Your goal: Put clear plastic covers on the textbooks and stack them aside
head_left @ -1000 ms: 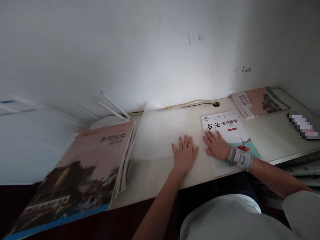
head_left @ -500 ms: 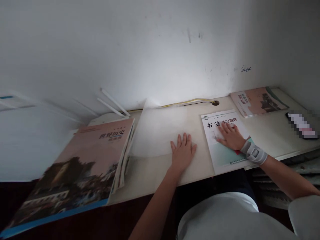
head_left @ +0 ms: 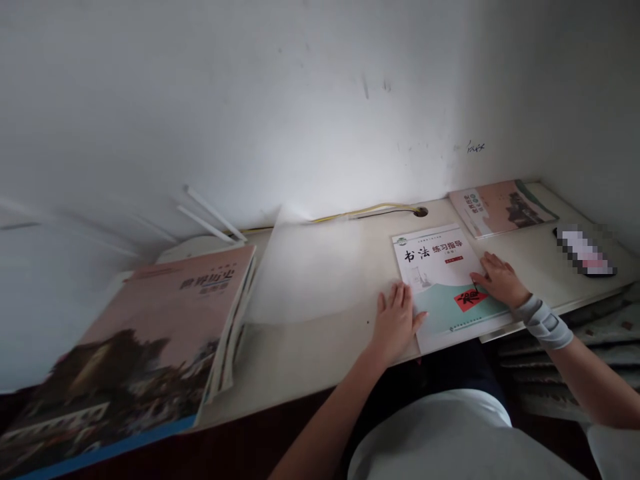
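A calligraphy workbook (head_left: 433,267) with a white and green cover and a red square lies flat near the table's front edge. My left hand (head_left: 397,321) rests at its left edge, fingers stretched out and the thumb over the cover. At the right edge lies my right hand (head_left: 501,281), fingers extended and the thumb reaching onto the cover. A grey strap is around that wrist. Neither hand grips anything; both are open.
A stack of books (head_left: 165,333) with a pink history book on top stands at the left. Another pink book (head_left: 503,208) lies at the back right, near a blurred phone (head_left: 585,252). A yellow cable (head_left: 360,211) runs along the wall into a hole in the table (head_left: 320,353).
My right hand has slid from the workbook's cover to its right edge, uncovering the red square. My left hand has moved right from the bare table to the workbook's left edge.
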The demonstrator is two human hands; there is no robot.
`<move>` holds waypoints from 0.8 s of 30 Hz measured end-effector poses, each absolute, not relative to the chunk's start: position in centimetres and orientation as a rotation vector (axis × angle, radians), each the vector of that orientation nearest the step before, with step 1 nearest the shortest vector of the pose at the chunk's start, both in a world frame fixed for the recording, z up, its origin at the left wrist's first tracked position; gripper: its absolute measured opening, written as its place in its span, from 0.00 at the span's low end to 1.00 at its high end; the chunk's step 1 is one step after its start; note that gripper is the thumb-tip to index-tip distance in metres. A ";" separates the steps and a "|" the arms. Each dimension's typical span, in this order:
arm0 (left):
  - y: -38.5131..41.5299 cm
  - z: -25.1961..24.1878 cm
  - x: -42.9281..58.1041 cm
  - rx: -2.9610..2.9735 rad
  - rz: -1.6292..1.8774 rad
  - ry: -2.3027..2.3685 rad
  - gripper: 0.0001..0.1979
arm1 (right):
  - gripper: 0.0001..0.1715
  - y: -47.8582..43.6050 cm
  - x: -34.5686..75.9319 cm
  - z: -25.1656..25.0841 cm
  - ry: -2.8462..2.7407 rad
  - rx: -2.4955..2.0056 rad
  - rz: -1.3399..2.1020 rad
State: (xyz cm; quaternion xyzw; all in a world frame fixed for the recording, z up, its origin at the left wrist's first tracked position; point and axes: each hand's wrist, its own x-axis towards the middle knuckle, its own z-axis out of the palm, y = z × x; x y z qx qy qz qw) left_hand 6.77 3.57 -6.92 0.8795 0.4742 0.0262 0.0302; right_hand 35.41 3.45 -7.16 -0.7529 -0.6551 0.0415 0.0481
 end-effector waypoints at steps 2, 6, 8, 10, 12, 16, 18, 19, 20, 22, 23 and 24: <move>3.4 -7.3 6.9 2.716 0.085 1.480 0.34 | 0.30 3.3 35.0 -7.0 -1.996 -2.279 0.134; 3.3 -7.7 6.6 2.704 0.093 1.478 0.34 | 0.28 3.2 34.7 -6.7 -1.965 -2.268 0.150; 3.3 -7.7 6.5 2.701 0.112 1.477 0.34 | 0.27 3.2 34.8 -6.7 -1.953 -2.254 0.139; 3.3 -7.6 6.6 2.702 0.133 1.475 0.34 | 0.27 3.3 34.9 -6.8 -1.956 -2.240 0.133; 3.3 -7.5 6.7 2.699 0.142 1.475 0.34 | 0.27 3.4 34.9 -6.9 -1.958 -2.236 0.135; 3.2 -7.6 6.6 2.684 0.163 1.471 0.33 | 0.28 3.4 34.7 -6.8 -1.930 -2.233 0.149; 3.2 -7.6 6.6 2.662 0.199 1.465 0.33 | 0.31 3.2 34.6 -6.1 -1.907 -2.164 0.194; 3.2 -7.6 6.6 2.643 0.231 1.457 0.32 | 0.32 3.0 34.5 -5.4 -1.908 -2.084 0.244; 3.2 -7.4 6.6 2.619 0.282 1.443 0.31 | 0.34 2.8 34.4 -4.6 -1.923 -1.972 0.322; 3.1 -6.6 6.9 2.532 0.462 1.379 0.27 | 0.35 2.4 33.6 -2.6 -1.996 -1.694 0.533; 3.1 -6.0 7.1 2.455 0.577 1.317 0.25 | 0.35 2.2 33.0 -1.7 -2.045 -1.556 0.640; 3.1 -5.3 7.4 2.345 0.681 1.241 0.23 | 0.35 2.1 32.3 -0.8 -2.091 -1.441 0.724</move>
